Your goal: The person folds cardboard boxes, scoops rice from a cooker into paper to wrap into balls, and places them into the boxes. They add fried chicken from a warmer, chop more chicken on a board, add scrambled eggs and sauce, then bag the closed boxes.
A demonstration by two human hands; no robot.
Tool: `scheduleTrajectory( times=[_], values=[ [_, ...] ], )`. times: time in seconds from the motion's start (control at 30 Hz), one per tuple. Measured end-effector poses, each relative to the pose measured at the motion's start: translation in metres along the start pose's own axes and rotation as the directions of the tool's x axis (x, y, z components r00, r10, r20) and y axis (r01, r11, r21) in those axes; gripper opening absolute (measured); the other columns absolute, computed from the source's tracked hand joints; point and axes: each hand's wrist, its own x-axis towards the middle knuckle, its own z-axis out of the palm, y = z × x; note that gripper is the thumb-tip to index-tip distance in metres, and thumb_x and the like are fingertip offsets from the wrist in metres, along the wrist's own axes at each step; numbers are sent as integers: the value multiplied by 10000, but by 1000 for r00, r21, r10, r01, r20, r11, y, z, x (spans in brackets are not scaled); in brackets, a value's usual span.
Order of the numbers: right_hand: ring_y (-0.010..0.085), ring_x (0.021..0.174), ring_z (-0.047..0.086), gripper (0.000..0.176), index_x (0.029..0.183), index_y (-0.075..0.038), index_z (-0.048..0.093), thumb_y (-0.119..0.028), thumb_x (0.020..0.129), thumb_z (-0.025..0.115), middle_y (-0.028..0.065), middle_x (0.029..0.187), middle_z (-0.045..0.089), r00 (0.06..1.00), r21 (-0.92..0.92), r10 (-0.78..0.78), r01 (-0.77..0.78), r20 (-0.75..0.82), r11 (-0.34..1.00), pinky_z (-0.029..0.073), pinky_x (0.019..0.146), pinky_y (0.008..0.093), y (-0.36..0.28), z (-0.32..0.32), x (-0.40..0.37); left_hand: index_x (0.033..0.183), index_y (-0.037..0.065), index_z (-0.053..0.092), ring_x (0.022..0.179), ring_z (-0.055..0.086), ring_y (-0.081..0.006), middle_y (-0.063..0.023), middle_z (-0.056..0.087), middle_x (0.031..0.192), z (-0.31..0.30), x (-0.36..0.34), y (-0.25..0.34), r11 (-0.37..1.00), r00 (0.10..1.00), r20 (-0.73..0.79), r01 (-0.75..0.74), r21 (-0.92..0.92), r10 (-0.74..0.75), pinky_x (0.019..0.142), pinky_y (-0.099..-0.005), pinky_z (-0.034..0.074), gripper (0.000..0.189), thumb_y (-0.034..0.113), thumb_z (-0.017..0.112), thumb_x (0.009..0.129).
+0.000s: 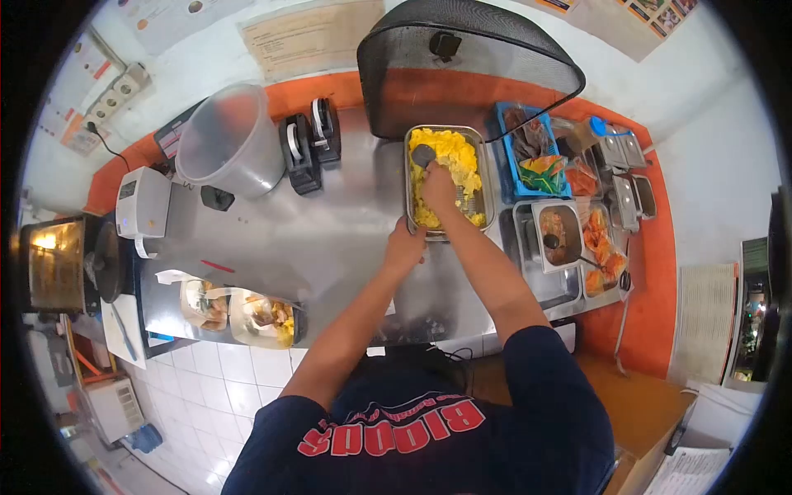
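R hand [438, 186] hides spoon [423, 154] handle; L hand [405, 247] on tray [487, 177] rim.

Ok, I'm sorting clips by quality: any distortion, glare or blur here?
Head view: strong fisheye bows the counter and wall, black corners ring it; soft glare on the steel; centre sharp, where the left hand grips the tray and the right hand holds a spoon; picture edges smeared.

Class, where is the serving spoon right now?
In the head view, centre top: the serving spoon sits in the right hand, over the yellow food in the steel tray, beside the blue basket.
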Motion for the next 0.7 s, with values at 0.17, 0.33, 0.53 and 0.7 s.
scheduleTrajectory(
  times=[0.17,0.33,0.53,0.7],
  values=[
    [473,843,649,132,974,-15,673,-77,871,620,250,861,659,983,5,-79,80,164,997,530,756,522,28,22,22,1271,-29,496,614,696,-278,-192,697,827,35,30,-28,993,998,-62,3,-117,-10,463,-410,538,352,98,547,947],
    [210,576,591,80,877,-76,640,-138,904,682,93,748,625,755,162,42,-195,654,967,451,491,359,49,-3,61,1285,11,502,645,706,-275,-186,693,819,51,46,-47,980,961,-213,-192,-46,178,532,-409,540,353,60,528,936],
    [62,507,352,63,981,-116,583,-133,988,643,29,780,562,579,514,171,-799,797,312,261,431,236,61,-42,32,1306,16,500,642,692,-243,-163,687,820,45,45,-45,969,954,-232,-221,-107,192,550,-390,531,368,75,550,946],
    [58,510,344,67,988,-114,579,-126,990,645,23,795,551,686,669,155,-728,711,152,255,443,218,57,-81,9,1531,92,419,627,635,-155,-98,678,848,0,-1,-30,991,1000,-10,3,-133,-4,517,-301,497,614,210,655,977]
  ],
)
